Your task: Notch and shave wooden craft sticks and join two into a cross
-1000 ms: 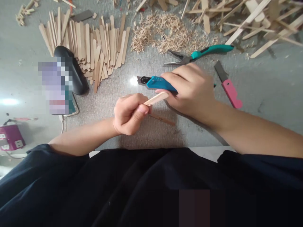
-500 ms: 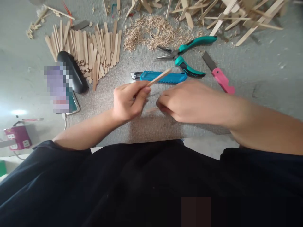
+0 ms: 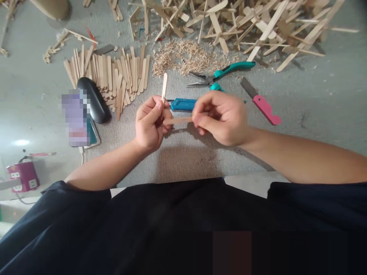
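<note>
My left hand (image 3: 150, 122) pinches a wooden craft stick (image 3: 164, 86) that points up and away from me. Between thumb and fingertips, my right hand (image 3: 220, 118) grips a second craft stick (image 3: 180, 120), held nearly level. The far end of that stick reaches the fingers of my left hand; whether they grip it too is hard to see. Just behind my hands lies a blue utility knife (image 3: 183, 104), its right part covered by my right hand. Teal-handled long-nose pliers (image 3: 212, 79) rest beyond it, one handle partly hidden.
A pink-handled folding tool (image 3: 266, 109) lies on the right. Left are stacked craft sticks (image 3: 106, 74), a black case (image 3: 94, 100) and a phone (image 3: 93, 133) with a cable. Wood shavings (image 3: 183, 57) and a heap of loose sticks (image 3: 218, 28) spread at the back.
My left hand has turned, so its stick now points upward instead of to the right. My right hand has rotated, showing its thumb and the level stick. The view has shifted slightly.
</note>
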`<state>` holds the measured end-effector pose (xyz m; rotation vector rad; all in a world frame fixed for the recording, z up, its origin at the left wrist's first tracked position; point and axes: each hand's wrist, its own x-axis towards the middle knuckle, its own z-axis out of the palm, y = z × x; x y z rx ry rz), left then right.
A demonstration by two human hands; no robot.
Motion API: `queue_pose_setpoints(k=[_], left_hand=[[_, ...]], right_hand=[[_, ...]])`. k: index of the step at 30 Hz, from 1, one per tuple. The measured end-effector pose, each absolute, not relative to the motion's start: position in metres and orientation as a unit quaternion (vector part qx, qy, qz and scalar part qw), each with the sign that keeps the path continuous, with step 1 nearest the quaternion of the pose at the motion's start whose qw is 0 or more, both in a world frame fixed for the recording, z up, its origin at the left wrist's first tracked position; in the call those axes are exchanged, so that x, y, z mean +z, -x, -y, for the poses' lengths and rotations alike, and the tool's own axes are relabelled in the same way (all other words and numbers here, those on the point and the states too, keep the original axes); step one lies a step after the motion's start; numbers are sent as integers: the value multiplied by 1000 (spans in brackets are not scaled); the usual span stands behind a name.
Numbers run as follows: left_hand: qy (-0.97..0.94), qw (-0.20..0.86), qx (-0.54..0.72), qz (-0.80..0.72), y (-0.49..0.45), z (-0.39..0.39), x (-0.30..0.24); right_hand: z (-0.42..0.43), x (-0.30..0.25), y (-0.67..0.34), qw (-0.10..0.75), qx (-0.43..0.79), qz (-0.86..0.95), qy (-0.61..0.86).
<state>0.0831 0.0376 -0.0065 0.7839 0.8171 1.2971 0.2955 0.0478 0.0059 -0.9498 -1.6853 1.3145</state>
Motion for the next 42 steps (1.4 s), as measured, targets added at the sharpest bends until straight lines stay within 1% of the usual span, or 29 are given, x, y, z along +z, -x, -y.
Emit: queue_pose_setpoints(k=[2, 4, 6, 9, 12, 17, 22, 26, 28, 33, 42], left_hand=[[-316, 682, 558, -352, -82, -38, -5], [-299, 709, 541, -338, -80, -40, -4], [-295, 738, 521, -310, -78, -41, -3], [-298, 774, 496, -259, -76, -43, -1], [-294, 793, 480, -233, -75, -43, 1], [-307, 792, 464, -251, -75, -42, 3], [-333, 782, 450, -276, -76, -40, 1], [-359, 754, 455, -309, -78, -36, 1], [-373, 739, 459, -323, -80, -34, 2], [-410, 741, 433, -308, -81, -32, 3], [-389, 765, 386, -338, -77, -31, 4]], right_hand=[[-42, -5, -286, 512, 454, 624, 378], [-40, -10, -280, 564, 404, 621, 365], [-43, -12, -278, 587, 374, 620, 363], [-47, -9, -281, 580, 352, 619, 396], [-49, -7, -284, 565, 352, 632, 396], [-47, -6, -285, 549, 367, 646, 383], [-44, 0, -287, 512, 377, 644, 425], [-42, 5, -289, 509, 353, 649, 441], [-42, 6, -290, 489, 344, 668, 443], [-40, 4, -292, 515, 354, 690, 364], [-34, 2, -291, 489, 409, 671, 379]])
